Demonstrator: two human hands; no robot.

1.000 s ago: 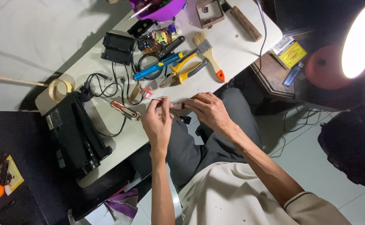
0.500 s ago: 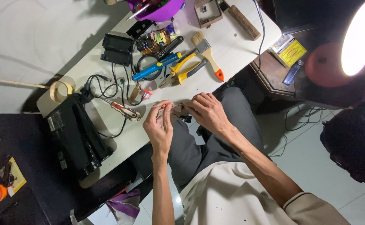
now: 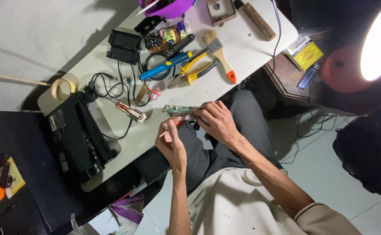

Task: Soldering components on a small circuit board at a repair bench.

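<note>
My right hand (image 3: 216, 122) pinches a narrow green circuit board (image 3: 176, 109) by its end and holds it just off the near edge of the white table (image 3: 242, 48). Below it, my left hand (image 3: 171, 143) grips a thin stick-like tool (image 3: 169, 129) with a pale tip, angled up toward the board. A screwdriver with a red and white handle (image 3: 131, 112) lies on the table just left of the board.
A black printer-like device (image 3: 75, 139) sits at the table's left end beside a tape roll (image 3: 63, 88). Black cables (image 3: 112, 82), yellow-handled pliers (image 3: 194, 72), a blue tool (image 3: 164, 66), a paintbrush (image 3: 221, 56) and a purple bowl (image 3: 168, 6) lie farther back. A bright lamp (image 3: 379, 41) shines at right.
My left hand has dropped lower and nearer to me, off the board, now holding the thin tool. The right hand keeps the board at the table edge.
</note>
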